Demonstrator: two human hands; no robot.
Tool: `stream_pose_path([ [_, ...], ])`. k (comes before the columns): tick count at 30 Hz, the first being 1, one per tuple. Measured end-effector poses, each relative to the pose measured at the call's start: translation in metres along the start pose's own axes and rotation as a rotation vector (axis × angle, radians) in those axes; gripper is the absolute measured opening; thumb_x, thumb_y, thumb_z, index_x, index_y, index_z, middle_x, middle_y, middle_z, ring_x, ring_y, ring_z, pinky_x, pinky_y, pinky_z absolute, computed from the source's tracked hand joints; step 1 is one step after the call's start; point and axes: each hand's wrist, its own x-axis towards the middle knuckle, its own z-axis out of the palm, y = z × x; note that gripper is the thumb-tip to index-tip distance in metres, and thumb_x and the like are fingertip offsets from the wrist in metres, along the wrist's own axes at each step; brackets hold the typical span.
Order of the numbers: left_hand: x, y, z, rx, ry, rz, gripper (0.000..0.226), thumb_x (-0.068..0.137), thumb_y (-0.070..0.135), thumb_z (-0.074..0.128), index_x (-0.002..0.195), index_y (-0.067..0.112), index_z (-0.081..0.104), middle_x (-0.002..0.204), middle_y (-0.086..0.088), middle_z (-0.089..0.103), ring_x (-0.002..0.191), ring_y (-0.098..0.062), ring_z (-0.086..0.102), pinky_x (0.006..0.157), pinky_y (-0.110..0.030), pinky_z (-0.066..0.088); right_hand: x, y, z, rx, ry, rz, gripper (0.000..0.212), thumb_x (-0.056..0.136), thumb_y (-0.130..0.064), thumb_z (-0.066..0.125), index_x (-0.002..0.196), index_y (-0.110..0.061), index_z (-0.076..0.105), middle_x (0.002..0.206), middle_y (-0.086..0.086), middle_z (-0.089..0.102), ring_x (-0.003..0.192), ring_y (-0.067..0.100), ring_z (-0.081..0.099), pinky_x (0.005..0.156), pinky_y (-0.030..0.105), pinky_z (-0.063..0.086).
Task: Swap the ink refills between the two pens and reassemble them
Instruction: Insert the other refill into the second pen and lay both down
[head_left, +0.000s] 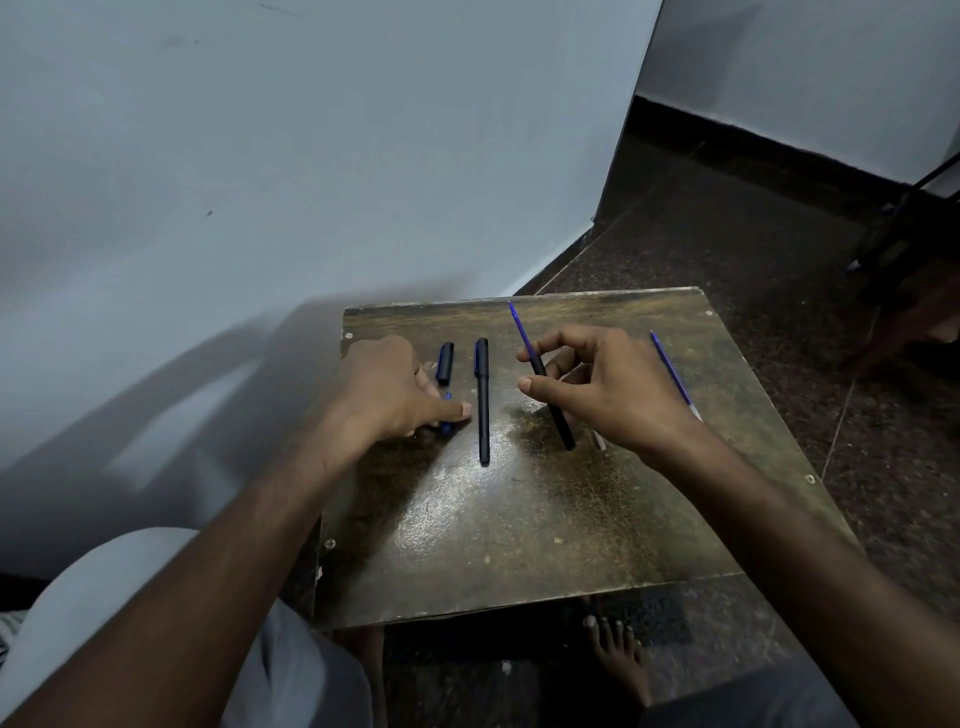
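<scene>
My right hand (597, 387) grips a black pen barrel (558, 415) with a blue refill (521, 328) sticking out of its far end. My left hand (395, 387) rests on the small worn wooden table (519, 519), fingers curled over a small blue pen part (447, 413) that is mostly hidden. A capped black pen (483, 400) lies lengthwise between my hands. A dark blue cap (444, 362) lies just left of it. A second blue refill (672, 371) lies on the table to the right of my right hand.
A pale blue wall stands close behind and to the left of the table. Dark speckled floor lies to the right, with a dark stand (904, 218) at the far right. My knee (130, 597) and bare foot (618, 654) are by the near edge.
</scene>
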Motion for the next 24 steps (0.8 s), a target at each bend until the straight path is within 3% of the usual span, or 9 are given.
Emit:
stream_pose_path([
  [3,-0.001,-0.001,-0.002,0.003,0.000,0.011,0.052,0.074,0.072,0.086,0.057,0.023,0.081,0.055,0.009,0.076,0.041,0.002,0.064,0.062,-0.023,0.055,-0.001,-0.001,0.000,0.023,-0.005,0.005,0.022,0.088,-0.031,0.090,0.108,-0.030,0.081,0.070,-0.010,0.072,0.057,-0.006,0.061,0.054,0.009,0.047],
  [6,0.000,-0.002,-0.007,-0.079,0.143,0.071,0.052,0.083,0.068,0.081,0.058,0.023,0.077,0.058,0.007,0.076,0.056,-0.011,0.072,0.068,-0.032,0.062,-0.002,-0.002,0.000,0.074,-0.012,0.010,0.022,0.088,-0.028,0.090,0.109,-0.028,0.081,0.070,-0.009,0.071,0.054,-0.007,0.061,0.051,0.010,0.048],
  [9,-0.003,0.007,-0.009,-0.347,0.300,0.224,0.028,0.087,0.061,0.080,0.073,0.037,0.079,0.070,0.027,0.076,0.066,0.006,0.072,0.063,-0.017,0.053,-0.001,-0.002,0.002,0.117,-0.028,0.017,0.022,0.089,-0.025,0.089,0.109,-0.026,0.081,0.071,-0.008,0.071,0.055,-0.007,0.062,0.052,0.012,0.050],
  [10,-0.005,0.014,-0.008,-0.430,0.289,0.277,0.020,0.088,0.060,0.080,0.078,0.043,0.080,0.076,0.032,0.077,0.072,0.011,0.072,0.063,-0.009,0.049,-0.001,-0.002,0.003,0.134,-0.035,0.019,0.022,0.089,-0.025,0.089,0.109,-0.025,0.081,0.071,-0.008,0.070,0.055,-0.006,0.062,0.053,0.014,0.051],
  [12,-0.008,0.026,0.000,-0.572,0.213,0.330,0.013,0.089,0.059,0.080,0.087,0.046,0.082,0.083,0.030,0.079,0.078,0.014,0.072,0.065,-0.008,0.049,-0.002,-0.003,0.005,0.149,-0.054,0.019,0.023,0.089,-0.024,0.089,0.110,-0.025,0.080,0.072,-0.007,0.070,0.058,-0.002,0.064,0.055,0.018,0.053],
  [17,0.000,0.037,0.017,-0.706,0.186,0.339,0.014,0.090,0.046,0.085,0.089,0.033,0.084,0.079,0.020,0.082,0.074,0.012,0.072,0.062,-0.002,0.047,-0.001,-0.001,0.008,0.134,-0.067,-0.016,0.022,0.089,-0.026,0.090,0.108,-0.029,0.079,0.073,-0.005,0.073,0.058,0.005,0.068,0.055,0.020,0.054],
  [24,0.013,0.033,0.005,-1.071,0.281,0.210,0.010,0.093,0.040,0.085,0.093,0.030,0.083,0.077,0.015,0.078,0.067,0.003,0.066,0.054,-0.017,0.051,-0.004,0.002,0.007,0.119,-0.108,0.053,0.022,0.088,-0.027,0.090,0.108,-0.030,0.080,0.073,-0.007,0.073,0.063,0.007,0.072,0.056,0.020,0.056],
])
